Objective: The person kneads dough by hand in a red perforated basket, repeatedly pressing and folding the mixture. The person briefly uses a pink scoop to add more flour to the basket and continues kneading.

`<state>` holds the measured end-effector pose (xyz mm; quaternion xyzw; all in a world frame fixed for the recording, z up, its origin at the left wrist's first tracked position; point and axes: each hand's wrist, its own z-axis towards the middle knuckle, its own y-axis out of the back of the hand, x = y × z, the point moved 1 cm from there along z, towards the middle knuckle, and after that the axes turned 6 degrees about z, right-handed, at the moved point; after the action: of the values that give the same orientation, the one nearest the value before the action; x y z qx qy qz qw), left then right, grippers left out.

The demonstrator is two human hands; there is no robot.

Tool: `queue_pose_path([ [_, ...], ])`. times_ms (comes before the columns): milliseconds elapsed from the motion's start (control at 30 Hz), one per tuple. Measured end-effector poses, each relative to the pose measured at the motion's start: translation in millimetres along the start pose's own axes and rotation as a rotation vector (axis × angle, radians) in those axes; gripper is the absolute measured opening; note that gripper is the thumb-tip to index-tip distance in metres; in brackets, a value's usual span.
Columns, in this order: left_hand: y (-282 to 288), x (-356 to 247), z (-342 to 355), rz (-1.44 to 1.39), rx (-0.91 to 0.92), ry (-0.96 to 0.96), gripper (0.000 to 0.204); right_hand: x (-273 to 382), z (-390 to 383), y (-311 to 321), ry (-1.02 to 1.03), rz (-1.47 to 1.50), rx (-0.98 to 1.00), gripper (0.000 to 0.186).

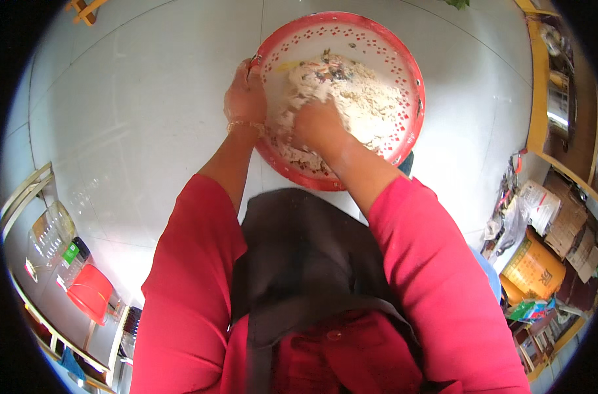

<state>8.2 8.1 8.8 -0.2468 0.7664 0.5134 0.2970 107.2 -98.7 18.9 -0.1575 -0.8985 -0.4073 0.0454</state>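
Note:
A wide enamel basin (282, 33) with a red rim and a ring of small red marks holds a pale, crumbly floury mixture (371, 98) with dark bits near its back. My left hand (245, 97) grips the basin's left rim, its fingers closed on it. My right hand (317, 123) is down in the mixture, with its fingertips hidden among the flour.
Pale floor tiles (128, 98) surround the basin. At the left stand a rack with clear plastic containers (49, 230) and a red plastic tub (89, 292). Along the right are wooden shelving (535, 85), cardboard (562, 217), bags and a yellow bucket (532, 266).

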Motion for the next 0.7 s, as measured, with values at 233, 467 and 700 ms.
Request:
queue_pose_path([
  [233,-9.6,9.8,-8.4,-0.105,-0.05,0.023,0.038,-37.6,-39.2,-49.3,0.133,0.273,-0.577,0.06],
  [467,-5.2,1.0,-10.1,-0.071,-0.088,-0.033,0.038,-38.6,40.5,-33.4,0.051,0.276,-0.426,0.065],
  [700,-2.0,-0.1,-10.0,-0.026,-0.095,-0.062,0.037,-47.2,85.5,-4.6,0.171,0.12,-0.325,0.062],
])
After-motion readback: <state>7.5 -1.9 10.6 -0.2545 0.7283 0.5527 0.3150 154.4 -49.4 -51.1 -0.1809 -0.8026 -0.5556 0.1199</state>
